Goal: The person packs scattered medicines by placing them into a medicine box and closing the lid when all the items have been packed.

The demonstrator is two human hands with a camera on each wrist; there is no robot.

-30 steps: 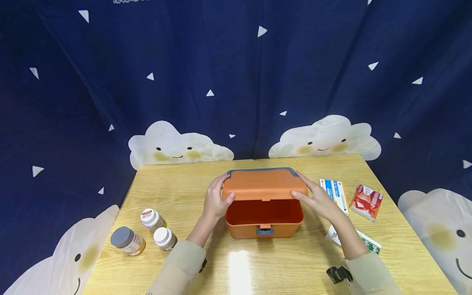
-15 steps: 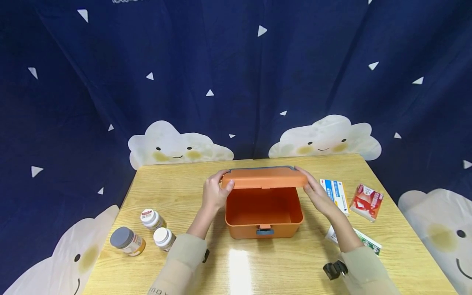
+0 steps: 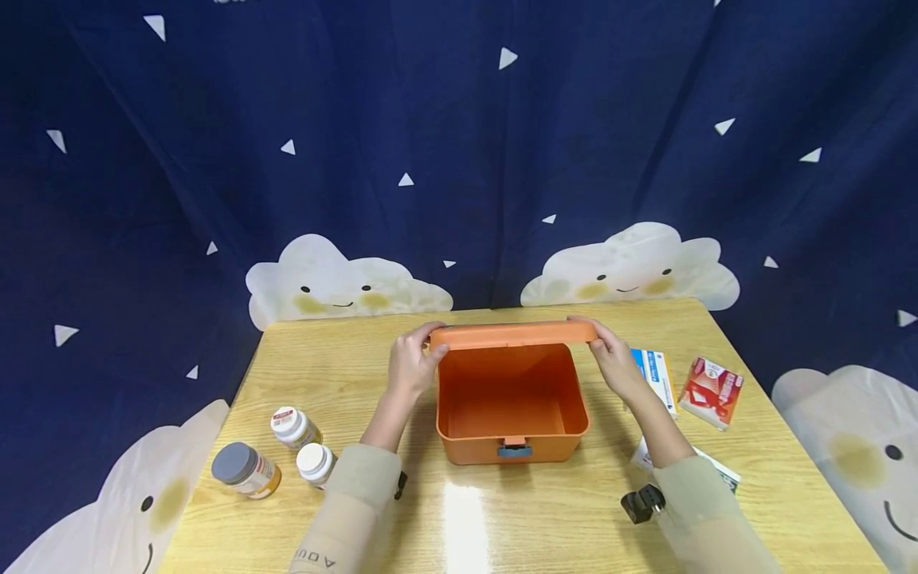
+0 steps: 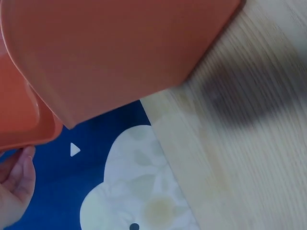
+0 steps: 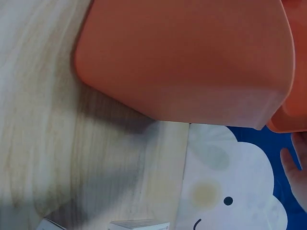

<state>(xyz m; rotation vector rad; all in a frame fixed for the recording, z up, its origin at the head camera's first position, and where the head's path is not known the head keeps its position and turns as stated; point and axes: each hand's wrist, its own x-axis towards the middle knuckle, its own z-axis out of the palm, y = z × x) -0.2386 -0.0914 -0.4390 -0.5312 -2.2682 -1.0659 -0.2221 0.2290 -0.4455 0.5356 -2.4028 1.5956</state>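
An orange plastic storage box (image 3: 502, 450) stands mid-table, its lid (image 3: 512, 335) raised at the back and its bare inside showing. A blue-grey latch (image 3: 515, 451) sits on the box's front. My left hand (image 3: 412, 363) grips the lid's left end, thumb in front and fingers behind. At the opposite end, my right hand (image 3: 613, 359) holds the lid's right corner. The left wrist view shows the box's side wall (image 4: 110, 57) and my left fingers (image 4: 24, 175) at the lid edge. In the right wrist view, only part of my right hand (image 5: 297, 167) shows beside the lid.
On the left stand a grey-capped jar (image 3: 246, 470) and two white-capped bottles (image 3: 296, 427). To the right lie a blue-and-white carton (image 3: 656, 379), a red-and-white packet (image 3: 712, 392) and a green-and-white carton (image 3: 720, 469), partly behind my right forearm. A dark blue curtain (image 3: 459, 119) hangs behind the table.
Both hands have swung the lid up and back, so more of the box's inside shows. My right thumb has shifted from the lid's front face toward its right end.
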